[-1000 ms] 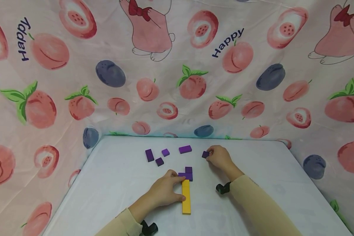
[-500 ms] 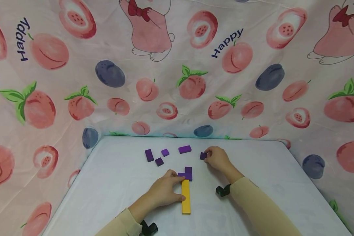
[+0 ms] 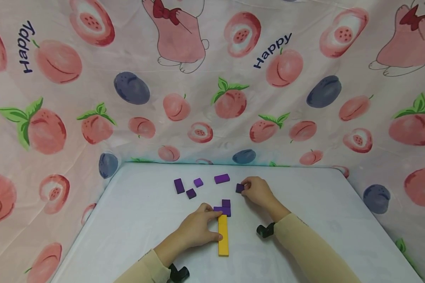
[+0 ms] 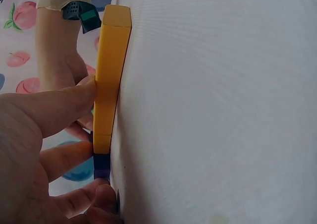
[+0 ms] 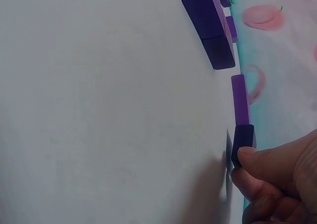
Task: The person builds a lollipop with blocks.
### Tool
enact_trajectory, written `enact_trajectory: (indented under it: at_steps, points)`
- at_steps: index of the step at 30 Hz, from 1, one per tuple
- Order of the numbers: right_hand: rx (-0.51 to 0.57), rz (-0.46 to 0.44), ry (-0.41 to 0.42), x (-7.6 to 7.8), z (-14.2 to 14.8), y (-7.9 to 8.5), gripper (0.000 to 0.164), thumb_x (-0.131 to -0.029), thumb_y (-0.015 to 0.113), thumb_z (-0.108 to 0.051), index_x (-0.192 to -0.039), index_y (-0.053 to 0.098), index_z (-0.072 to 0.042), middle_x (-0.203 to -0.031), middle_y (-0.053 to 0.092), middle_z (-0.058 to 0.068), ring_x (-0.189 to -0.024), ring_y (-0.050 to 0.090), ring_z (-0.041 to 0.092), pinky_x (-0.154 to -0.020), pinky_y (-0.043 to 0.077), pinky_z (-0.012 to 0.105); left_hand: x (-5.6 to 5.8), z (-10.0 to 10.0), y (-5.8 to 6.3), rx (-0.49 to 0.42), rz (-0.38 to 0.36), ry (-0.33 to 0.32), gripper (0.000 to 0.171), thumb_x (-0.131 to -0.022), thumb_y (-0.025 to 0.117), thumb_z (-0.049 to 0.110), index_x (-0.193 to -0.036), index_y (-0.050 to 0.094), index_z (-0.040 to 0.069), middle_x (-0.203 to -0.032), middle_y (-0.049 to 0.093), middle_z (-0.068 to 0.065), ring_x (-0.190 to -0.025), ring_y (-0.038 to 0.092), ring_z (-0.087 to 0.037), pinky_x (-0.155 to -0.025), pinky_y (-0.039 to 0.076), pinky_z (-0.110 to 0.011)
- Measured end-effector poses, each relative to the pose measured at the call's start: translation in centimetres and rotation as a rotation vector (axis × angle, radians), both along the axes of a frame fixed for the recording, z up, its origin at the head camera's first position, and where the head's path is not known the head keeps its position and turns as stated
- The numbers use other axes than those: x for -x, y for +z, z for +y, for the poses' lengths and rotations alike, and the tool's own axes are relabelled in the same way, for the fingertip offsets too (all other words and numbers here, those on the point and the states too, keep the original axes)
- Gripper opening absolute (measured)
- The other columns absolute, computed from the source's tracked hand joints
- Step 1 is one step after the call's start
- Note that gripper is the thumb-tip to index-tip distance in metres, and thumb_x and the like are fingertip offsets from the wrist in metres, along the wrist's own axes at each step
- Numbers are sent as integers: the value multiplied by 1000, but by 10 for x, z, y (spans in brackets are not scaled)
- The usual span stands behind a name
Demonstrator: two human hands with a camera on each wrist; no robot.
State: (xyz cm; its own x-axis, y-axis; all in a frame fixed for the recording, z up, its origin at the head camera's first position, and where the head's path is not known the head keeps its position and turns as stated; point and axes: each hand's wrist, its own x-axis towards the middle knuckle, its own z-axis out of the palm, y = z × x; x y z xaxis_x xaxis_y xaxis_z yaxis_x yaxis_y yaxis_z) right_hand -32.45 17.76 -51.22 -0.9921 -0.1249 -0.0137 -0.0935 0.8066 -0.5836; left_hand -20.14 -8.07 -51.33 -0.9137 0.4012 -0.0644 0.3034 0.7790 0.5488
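Observation:
A dark purple cube (image 3: 240,188) is pinched between thumb and fingers of my right hand (image 3: 259,192), at the right of the other pieces. The right wrist view shows the thumb lying over this cube (image 5: 242,142). My left hand (image 3: 197,227) rests at the left side of a row of blocks, thumb against a long yellow block (image 3: 223,239) and index finger at a purple block (image 3: 227,212). Beyond that sits another small purple cube (image 3: 226,203), touching it. Seen from the left wrist, the yellow block (image 4: 110,75) lies lengthwise with a fingertip near its purple end.
Behind the row lie loose purple pieces: a long block (image 3: 222,179), a small cube (image 3: 198,182), a darker cube (image 3: 191,193) and an oblong block (image 3: 179,186). All are on a white table (image 3: 145,220), with a fruit-patterned cloth (image 3: 198,102) hanging behind it.
My right hand has moved a little left and toward me with the purple cube, closer to the row. The left hand has stayed in place.

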Motion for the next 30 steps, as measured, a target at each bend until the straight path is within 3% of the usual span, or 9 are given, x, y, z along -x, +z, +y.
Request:
enact_trajectory:
  at_steps: [30]
  points:
    - [54, -39, 50, -14, -29, 4, 27, -91, 83, -12, -118, 80, -13, -88, 67, 2, -80, 58, 17, -71, 49, 30, 0, 0, 1, -11, -23, 8, 74, -80, 91, 50, -147, 68, 28, -138, 60, -3, -111, 63, -20, -99, 56, -45]
